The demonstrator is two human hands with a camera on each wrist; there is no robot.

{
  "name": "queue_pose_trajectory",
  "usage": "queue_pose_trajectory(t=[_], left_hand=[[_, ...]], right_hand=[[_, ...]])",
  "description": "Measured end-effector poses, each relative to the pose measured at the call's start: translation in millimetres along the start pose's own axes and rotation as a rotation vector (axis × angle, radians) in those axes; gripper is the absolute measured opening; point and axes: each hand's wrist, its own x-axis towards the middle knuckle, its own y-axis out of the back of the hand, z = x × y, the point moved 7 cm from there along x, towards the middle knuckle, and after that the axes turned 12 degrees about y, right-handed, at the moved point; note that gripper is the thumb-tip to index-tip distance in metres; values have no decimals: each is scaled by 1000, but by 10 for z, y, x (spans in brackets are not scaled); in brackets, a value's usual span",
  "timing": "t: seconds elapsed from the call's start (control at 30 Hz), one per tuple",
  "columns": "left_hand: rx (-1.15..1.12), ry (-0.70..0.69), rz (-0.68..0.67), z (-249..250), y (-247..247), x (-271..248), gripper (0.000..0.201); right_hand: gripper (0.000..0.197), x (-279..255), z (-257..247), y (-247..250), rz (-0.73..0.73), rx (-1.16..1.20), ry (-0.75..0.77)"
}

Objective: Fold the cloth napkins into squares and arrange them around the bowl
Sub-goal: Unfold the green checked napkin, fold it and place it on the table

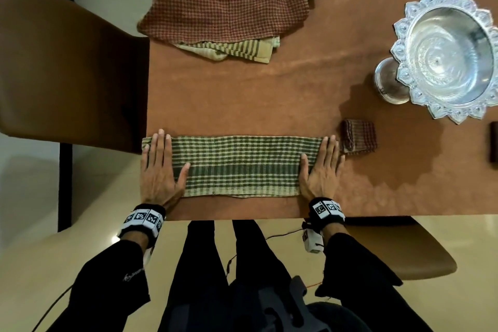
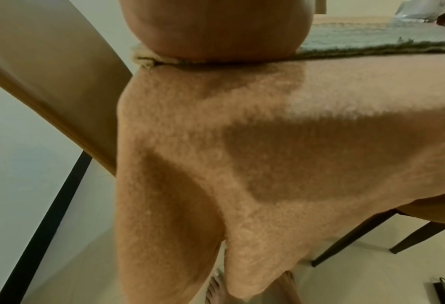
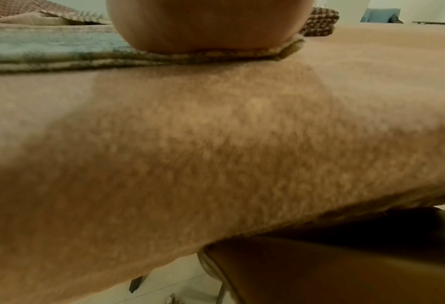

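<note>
1. Napkin, green check one (image 1: pixel 234 166), lies in a long strip on the table (image 1: pixel 242 105), w/ a flat hand on each end.
2. Left hand (image 1: pixel 161 170) and right hand (image 1: pixel 322 170) both lie spread, fingers straight, pressing the cloth down. No pinch, nothing picked up.
3. Step in hand, I think: smoothing the strip flat. It's long, not square yet.
4. Next move prob needs one hand to pinch its end and bring it over to the other hand's end, edges lined up. Maybe again after that.
5. Small folded red napkin (image 1: pixel 358 136) sits just past the right hand's fingertips, near the silver bowl (image 1: pixel 444 54).
6. Pile of unfolded napkins (image 1: pixel 226 5) waits far beyond the fingers, well apart from both hands.
</note>
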Motion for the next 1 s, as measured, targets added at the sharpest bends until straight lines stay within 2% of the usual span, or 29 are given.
queue_pose_trajectory(t=[0.1,0.23,0.37,0.43,0.53,0.63,0.7,0.8,0.87,1.0], left_hand=[[-21,60,17,-91,43,26,83],[-8,56,22,-194,53,60,76],[-108,152,46,-362,178,126,63],[-160,166,68,-424,293,205,51],[-273,166,47,-470,466,376,35],[-423,248,-55,-559,577,542,24],[-464,294,-105,-612,640,631,12],[-472,328,-203,-655,641,710,10],[-486,343,-267,-692,637,721,11],[-589,383,-350,-691,665,655,11]], right_hand=[[79,15,9,8,-3,-3,-4],[80,13,-1,8,-8,3,-10],[79,3,-163,211,46,60,-35],[67,-31,-456,332,106,126,1],[28,-180,-1157,373,156,367,130],[7,-418,-2066,244,-19,545,257],[12,-580,-2653,56,-190,596,268],[34,-732,-3280,-214,-381,565,205],[47,-762,-3525,-301,-446,533,135],[62,-742,-3719,-404,-473,475,9]])
